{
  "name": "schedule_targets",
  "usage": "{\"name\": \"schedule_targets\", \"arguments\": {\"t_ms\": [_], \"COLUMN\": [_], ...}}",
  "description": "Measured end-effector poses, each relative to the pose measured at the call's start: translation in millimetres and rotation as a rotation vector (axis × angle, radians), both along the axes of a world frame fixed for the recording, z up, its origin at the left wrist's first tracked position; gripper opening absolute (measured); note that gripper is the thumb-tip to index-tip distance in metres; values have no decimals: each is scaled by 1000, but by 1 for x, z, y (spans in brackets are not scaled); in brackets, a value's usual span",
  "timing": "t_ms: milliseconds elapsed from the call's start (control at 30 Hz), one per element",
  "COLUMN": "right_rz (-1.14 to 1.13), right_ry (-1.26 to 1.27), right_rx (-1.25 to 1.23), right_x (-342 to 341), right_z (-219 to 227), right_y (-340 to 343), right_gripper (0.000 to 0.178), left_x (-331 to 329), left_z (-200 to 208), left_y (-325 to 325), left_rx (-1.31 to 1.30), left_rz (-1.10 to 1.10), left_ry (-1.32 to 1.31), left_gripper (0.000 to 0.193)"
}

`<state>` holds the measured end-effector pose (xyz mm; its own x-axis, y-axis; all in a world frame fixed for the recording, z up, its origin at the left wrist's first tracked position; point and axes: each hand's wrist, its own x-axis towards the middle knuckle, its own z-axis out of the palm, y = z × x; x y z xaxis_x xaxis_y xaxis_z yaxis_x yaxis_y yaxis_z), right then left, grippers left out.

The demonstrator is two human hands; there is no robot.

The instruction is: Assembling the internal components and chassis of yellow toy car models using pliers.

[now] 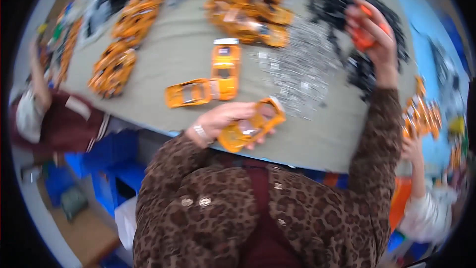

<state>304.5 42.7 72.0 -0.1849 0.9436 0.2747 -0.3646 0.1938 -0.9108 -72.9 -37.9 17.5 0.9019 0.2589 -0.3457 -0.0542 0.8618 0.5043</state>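
My left hand [221, 119] grips an orange toy car body shell [253, 126] near the table's front edge, its hollow side and window openings partly visible. Farther right, my right hand [381, 37] is raised over a heap of black plastic parts [342, 2], fingers curled round a bright red object [363, 38]. Blur and the fingers hide what kind of object it is. Just beyond my left hand lie an orange toy car [225, 67] with a white end and another orange car shell [188, 93], close together.
Orange car shells [250, 12] are heaped at the far middle, with more in a row [116, 62] at left. Small clear plastic parts [302, 69] spread across the grey-green tablecloth [163, 59]. A person [59, 114] is at left; another person's hand [410, 149] is by orange parts at right.
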Motion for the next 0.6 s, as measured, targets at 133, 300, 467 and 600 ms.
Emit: {"name": "schedule_targets", "arguments": {"t_ms": [133,300,467,600], "right_rz": [-158,-350,-427,-900], "right_ry": [-41,-33,89,22], "right_rx": [-20,82,250,92], "right_x": [30,51,65,-26], "right_z": [-6,-28,2,68], "right_y": [-17,-16,-46,-121], "right_gripper": [48,45,32,25], "left_x": [13,11,9,12], "left_z": [-15,-17,-22,-21], "left_y": [6,4,2,3], "left_rx": [-92,44,5,-85], "left_rz": [-121,-115,-90,-46], "left_ry": [-129,-130,-156,-159], "left_gripper": [44,48,47,44]}}
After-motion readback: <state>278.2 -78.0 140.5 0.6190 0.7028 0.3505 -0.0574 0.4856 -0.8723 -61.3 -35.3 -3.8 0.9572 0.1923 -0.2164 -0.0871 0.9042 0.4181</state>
